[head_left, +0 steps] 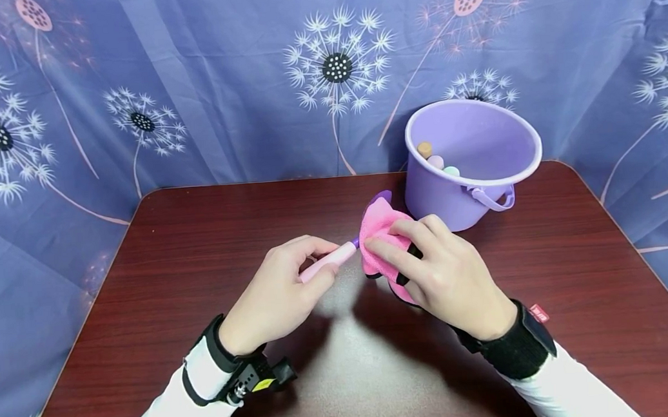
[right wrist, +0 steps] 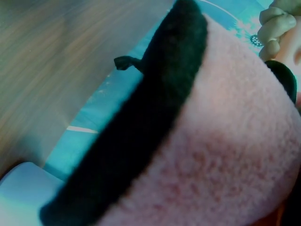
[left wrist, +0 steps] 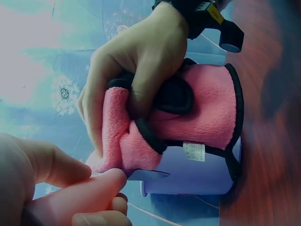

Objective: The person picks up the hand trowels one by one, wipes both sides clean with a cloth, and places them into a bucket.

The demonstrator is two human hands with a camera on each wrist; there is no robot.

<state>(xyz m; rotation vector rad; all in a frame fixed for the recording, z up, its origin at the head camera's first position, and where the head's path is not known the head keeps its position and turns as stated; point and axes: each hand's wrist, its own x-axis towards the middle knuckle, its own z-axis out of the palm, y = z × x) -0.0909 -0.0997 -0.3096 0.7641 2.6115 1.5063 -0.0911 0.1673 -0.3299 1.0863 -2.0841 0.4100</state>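
My left hand (head_left: 284, 288) grips the pale pink handle (head_left: 332, 260) of a kitchen utensil with a purple neck. My right hand (head_left: 452, 278) holds a pink cloth with black edging (head_left: 383, 224), folded around the utensil's purple head (head_left: 382, 196). Only an edge of that head shows past the cloth, so its shape is hidden. In the left wrist view, a white label (left wrist: 194, 151) sits on the cloth, and the right fingers press into its folds. The cloth (right wrist: 235, 127) fills most of the right wrist view. Both hands are above the middle of the table.
A lilac bucket (head_left: 440, 194) stands at the table's back right, its handle hanging at the front. Inside it show a tan round end (head_left: 425, 149), a pale pink one (head_left: 435, 162) and a mint one (head_left: 451, 171). A blue dandelion-print curtain (head_left: 232, 80) hangs behind the dark wooden table (head_left: 195, 224).
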